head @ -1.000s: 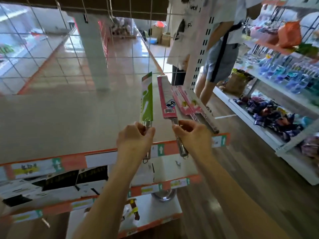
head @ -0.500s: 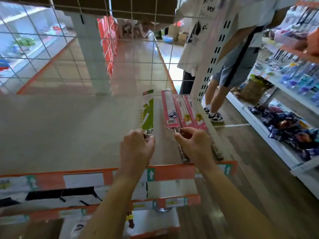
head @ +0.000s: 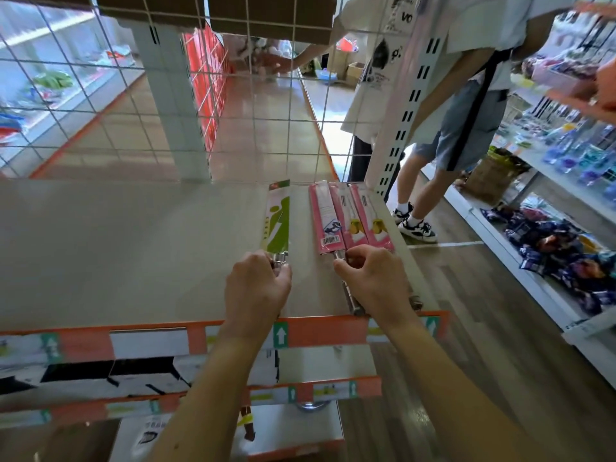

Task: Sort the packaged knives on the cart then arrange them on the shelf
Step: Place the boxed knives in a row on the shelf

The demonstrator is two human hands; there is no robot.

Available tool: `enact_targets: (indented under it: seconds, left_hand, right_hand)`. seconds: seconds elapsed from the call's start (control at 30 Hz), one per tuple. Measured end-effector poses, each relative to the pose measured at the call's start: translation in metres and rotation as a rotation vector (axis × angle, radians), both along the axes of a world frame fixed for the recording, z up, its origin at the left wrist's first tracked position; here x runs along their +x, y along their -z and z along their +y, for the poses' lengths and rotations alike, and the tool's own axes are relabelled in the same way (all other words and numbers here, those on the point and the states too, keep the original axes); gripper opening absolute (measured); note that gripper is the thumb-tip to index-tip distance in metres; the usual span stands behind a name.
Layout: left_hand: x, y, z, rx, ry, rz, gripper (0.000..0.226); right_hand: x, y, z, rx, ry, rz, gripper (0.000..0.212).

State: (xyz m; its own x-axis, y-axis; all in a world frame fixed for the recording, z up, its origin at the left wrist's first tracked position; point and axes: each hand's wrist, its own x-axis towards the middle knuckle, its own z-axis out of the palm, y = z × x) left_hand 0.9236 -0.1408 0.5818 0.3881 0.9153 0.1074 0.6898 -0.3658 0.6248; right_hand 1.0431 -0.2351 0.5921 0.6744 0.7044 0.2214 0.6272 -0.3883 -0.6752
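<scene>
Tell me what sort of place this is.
Most likely a retail shop. Price-label strips run along the shelf edges, packaged knives lie on it, and slotted shelving uprights and stocked display shelves line the aisle.

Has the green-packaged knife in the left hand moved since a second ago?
Yes. The green-packaged knife has come down from raised to lying flat on the beige shelf board, left hand on its handle.
</scene>
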Motion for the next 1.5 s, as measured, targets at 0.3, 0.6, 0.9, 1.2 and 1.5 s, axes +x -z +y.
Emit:
enact_targets:
  seconds: [0.3, 0.6, 0.9, 1.2, 1.5]
  left_hand:
    - [0.004, 0.006, 0.004, 0.033, 0.020, 0.013, 0.029]
    - [0.005, 0.004, 0.005, 0.023, 0.023, 0.059, 0.033]
    - [0.001, -0.003, 0.005, -0.014, 0.054, -0.012, 0.031]
    - [-0.003, 0.002, 0.010, -0.021, 0.033, -0.010, 0.030]
    - [-0.002, 0.001, 0.008, -0.008, 0.042, -0.020, 0.030]
  right_hand:
    - [0.004, 0.002, 0.004, -0.059, -0.054, -0.075, 0.019]
    - [0.005, 0.006, 0.010, -0.168, -0.059, -0.177, 0.019]
    - [-0.004, -0.007, 0.015, -0.155, -0.076, -0.276, 0.029]
    - [-0.012, -0.006, 0.023, -0.205, -0.090, -0.282, 0.027]
    - [-0.009, 0.002, 0.022, -0.233, -0.058, -0.240, 0.028]
